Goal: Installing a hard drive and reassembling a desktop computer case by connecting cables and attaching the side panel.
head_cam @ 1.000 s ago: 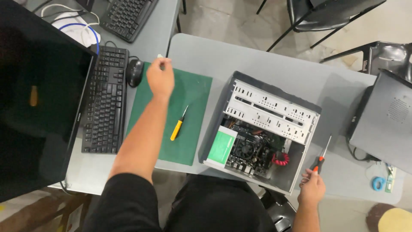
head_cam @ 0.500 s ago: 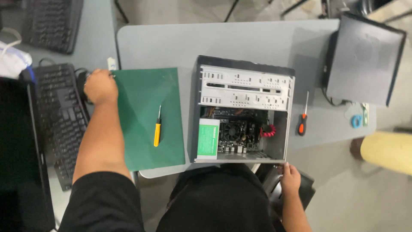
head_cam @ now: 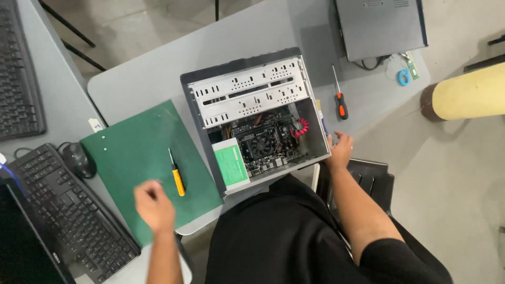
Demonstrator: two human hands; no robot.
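Note:
An open computer case (head_cam: 258, 118) lies on its side on the grey table (head_cam: 158, 68), its board and fan showing. My right hand (head_cam: 339, 150) rests against the case's near right corner, fingers apart, holding nothing. My left hand (head_cam: 154, 206) hovers over the near part of a green mat (head_cam: 137, 152), blurred, fingers loosely curled with nothing visible in them. A yellow-handled screwdriver (head_cam: 177, 175) lies on the mat just right of that hand. A red-and-black screwdriver (head_cam: 340, 100) lies on the table right of the case.
A black keyboard (head_cam: 63, 210) and mouse (head_cam: 79, 159) sit left of the mat, a monitor corner below them. A second keyboard (head_cam: 18, 89) is at far left. A closed grey case panel (head_cam: 379, 26) lies at the back right. A pale yellow cylinder (head_cam: 463, 94) sticks in at right.
My left hand has pulled back from the mat's far corner to its near part. My right hand set the red screwdriver down earlier and has now risen to the case's corner. The view has rotated.

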